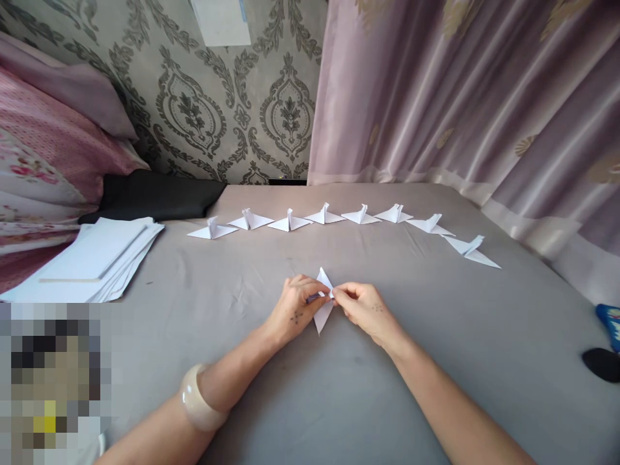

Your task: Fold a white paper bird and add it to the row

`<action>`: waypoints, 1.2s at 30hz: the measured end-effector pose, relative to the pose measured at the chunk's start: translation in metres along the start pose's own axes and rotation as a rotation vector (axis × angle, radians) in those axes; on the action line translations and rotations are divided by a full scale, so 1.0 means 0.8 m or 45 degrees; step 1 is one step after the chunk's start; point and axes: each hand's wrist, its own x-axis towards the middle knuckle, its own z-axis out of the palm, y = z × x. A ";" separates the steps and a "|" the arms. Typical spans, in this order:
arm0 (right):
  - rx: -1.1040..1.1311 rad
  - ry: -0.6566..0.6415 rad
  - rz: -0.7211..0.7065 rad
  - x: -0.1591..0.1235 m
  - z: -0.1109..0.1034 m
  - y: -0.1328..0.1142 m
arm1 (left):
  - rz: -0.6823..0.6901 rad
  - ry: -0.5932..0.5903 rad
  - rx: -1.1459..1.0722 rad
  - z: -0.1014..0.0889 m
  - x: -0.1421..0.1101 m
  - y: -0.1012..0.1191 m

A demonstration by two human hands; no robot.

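Observation:
A small folded white paper piece lies on the grey bedsheet in front of me, pointed at its near and far ends. My left hand pinches its left side, fingers closed on it. My right hand pinches its right side at the middle fold. A pale bangle sits on my left wrist. Beyond my hands, several finished white paper birds stand in a curved row across the sheet, the rightmost bird lying nearer to me.
A stack of white paper sheets lies at the left, beside a black cloth and pink floral bedding. A mauve curtain hangs at the back right. A blue object and a black object sit at the right edge.

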 end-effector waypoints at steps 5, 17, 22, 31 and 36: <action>0.154 -0.125 0.095 0.007 -0.004 0.010 | -0.012 -0.004 -0.034 0.000 0.001 -0.002; 0.263 -0.182 0.182 0.014 -0.009 0.015 | -0.048 0.038 -0.156 0.002 0.005 0.000; 0.225 -0.192 0.174 0.013 -0.012 0.014 | -0.067 0.026 -0.103 0.003 0.004 0.001; 0.213 -0.170 0.182 0.016 -0.008 0.013 | 0.034 0.040 -0.113 0.005 0.004 -0.002; 0.098 -0.035 0.107 0.014 -0.011 0.011 | -0.074 0.293 -0.081 0.005 0.007 -0.001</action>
